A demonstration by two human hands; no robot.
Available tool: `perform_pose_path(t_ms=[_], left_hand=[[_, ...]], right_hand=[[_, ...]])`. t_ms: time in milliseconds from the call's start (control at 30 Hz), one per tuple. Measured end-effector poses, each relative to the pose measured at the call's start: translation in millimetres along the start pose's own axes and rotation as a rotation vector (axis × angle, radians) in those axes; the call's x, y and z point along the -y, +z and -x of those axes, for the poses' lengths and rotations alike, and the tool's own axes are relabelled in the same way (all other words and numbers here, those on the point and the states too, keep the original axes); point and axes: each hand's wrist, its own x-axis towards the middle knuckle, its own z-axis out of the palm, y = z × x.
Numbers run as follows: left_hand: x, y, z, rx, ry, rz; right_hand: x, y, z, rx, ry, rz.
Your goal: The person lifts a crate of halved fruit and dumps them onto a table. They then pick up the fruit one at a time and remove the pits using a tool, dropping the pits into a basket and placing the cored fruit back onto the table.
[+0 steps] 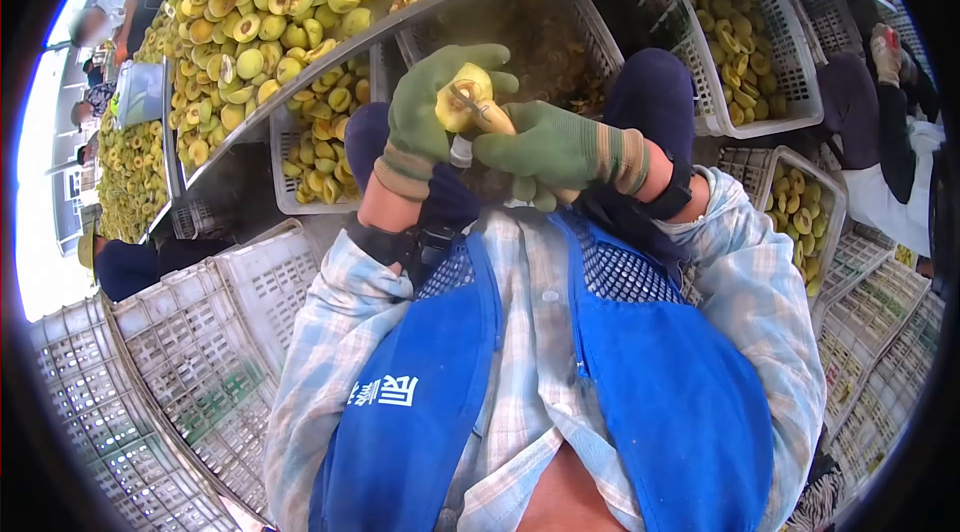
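My left hand (428, 102), in a green knit glove, grips a yellow-green peach-like fruit half (455, 115) with its cut face turned toward my right hand. Wrapped round the pale wooden handle of a small pitting tool (498, 119) is my gloved right hand (555, 147). The tool's thin metal end lies against the brown centre of the fruit. The handle's butt shows below my right palm. Both hands are held over my lap, in front of a crate (590, 27) with brown scraps in it.
A metal-edged table (330, 57) heaped with fruit halves (260, 22) curves across ahead. Fruit-filled crates stand at left (322, 157), right (740, 52) and lower right (800, 212). Stacked white crates (200, 332) rise behind my left side. Other people sit at the right (900, 132) and far left.
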Motion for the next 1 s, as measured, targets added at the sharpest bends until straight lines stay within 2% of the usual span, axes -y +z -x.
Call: perform_pose_path(t_ms=[100,200,300,400,500,600,700,800,867,1000], left_hand=[[1,-5,-3,0.017,-0.016,0.029],[-3,-11,-1,0.069,-0.145,0.026],[-2,-7,0,0.067,-0.047,-0.15],[1,-7,-1,0.054,0.075,-0.267],[-1,-2,1,0.015,0.066,-0.174],[2,-3,-1,0.027,0.238,-0.343],[7,-9,-3,0.016,0.137,-0.187],[15,-7,-2,-0.061,0.197,-0.14],[18,-8,-2,-0.017,0.135,-0.034],[13,-9,-5,0.042,0.007,0.127]], right_hand=[[10,0,9,0.015,0.052,-0.009],[0,1,5,0.017,-0.018,-0.012],[8,-4,5,0.077,0.094,-0.078],[-20,-5,-11,0.156,0.016,-0.359],[-19,-4,-8,0.181,0.022,-0.421],[-22,-1,-12,0.251,-0.206,-0.464],[-15,5,-4,0.317,-0.2,-0.634],[-24,9,-15,0.345,-0.066,-0.798],[-32,10,-21,0.262,-0.064,-0.752],[-28,1,-16,0.471,-0.185,-0.827]])
